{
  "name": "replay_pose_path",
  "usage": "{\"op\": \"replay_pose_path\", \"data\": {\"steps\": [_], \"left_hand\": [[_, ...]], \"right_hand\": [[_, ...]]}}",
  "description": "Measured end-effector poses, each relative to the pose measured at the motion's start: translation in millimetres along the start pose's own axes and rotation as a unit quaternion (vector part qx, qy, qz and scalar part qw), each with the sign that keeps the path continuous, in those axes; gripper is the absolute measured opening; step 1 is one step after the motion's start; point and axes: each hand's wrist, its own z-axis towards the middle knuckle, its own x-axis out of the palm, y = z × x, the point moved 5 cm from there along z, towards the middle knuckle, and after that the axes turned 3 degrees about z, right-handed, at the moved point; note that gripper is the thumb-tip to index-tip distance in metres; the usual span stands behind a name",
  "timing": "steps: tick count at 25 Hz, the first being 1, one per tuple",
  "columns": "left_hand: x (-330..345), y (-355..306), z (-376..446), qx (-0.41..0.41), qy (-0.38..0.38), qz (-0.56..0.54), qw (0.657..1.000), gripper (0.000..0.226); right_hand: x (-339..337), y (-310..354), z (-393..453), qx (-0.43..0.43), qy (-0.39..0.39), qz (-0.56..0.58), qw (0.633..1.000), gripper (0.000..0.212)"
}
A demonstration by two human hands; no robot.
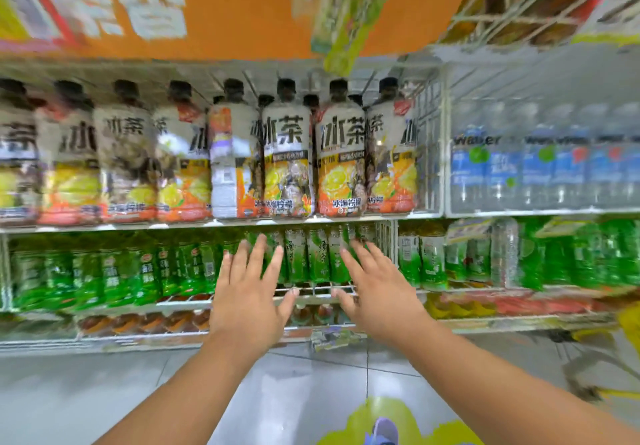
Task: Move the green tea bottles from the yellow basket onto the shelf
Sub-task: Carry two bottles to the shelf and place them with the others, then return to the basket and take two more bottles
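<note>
A row of green tea bottles (313, 259) stands upright on the white wire shelf (304, 293), just under the iced tea row. My left hand (249, 292) is spread wide in front of the bottles on the left, holding nothing. My right hand (374, 289) is also spread, fingers apart, in front of the bottles on the right. Both hands hover close to the bottles; contact is unclear in the blur. A yellow shape, probably the basket (628, 327), shows only partly at the right edge.
Large iced tea bottles (287, 160) fill the shelf above. Water bottles (540, 167) stand to the upper right. More green bottles (104, 271) crowd the left of the same shelf. Grey floor tiles (86, 392) lie below, with a shoe (384, 432) at the bottom.
</note>
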Motion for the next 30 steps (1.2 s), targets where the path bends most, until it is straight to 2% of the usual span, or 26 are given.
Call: {"op": "replay_pose_path", "data": {"steps": [9,14,17,20,24,30], "left_hand": [[-159.9,-38.4,-88.9,0.006,0.007,-0.044,0.999,0.080],[-224.5,-80.6,-138.8,-0.012,0.000,-0.062,0.998,0.078],[-250.6,-122.0,-196.3,-0.039,-0.016,-0.078,0.996,0.081],[-270.5,-155.7,-245.4,-0.035,-0.027,-0.068,0.997,0.082],[-289.0,-164.3,-278.9,-0.036,-0.032,-0.066,0.997,0.077],[-313.4,-158.6,-308.9,-0.003,-0.036,-0.103,0.994,0.078]], "right_hand": [[-114.7,7.8,-145.4,0.042,-0.018,0.034,0.998,0.079],[-149.7,-21.6,-222.3,0.028,-0.048,0.034,0.998,0.080],[-159.4,-33.9,-279.3,0.007,-0.061,0.026,0.998,0.084],[-161.9,-37.8,-328.2,-0.006,-0.054,0.015,0.998,0.097],[-179.6,-37.7,-371.8,0.005,-0.077,0.004,0.997,0.082],[-198.0,-9.4,-418.3,0.033,-0.100,0.026,0.994,0.080]]}}
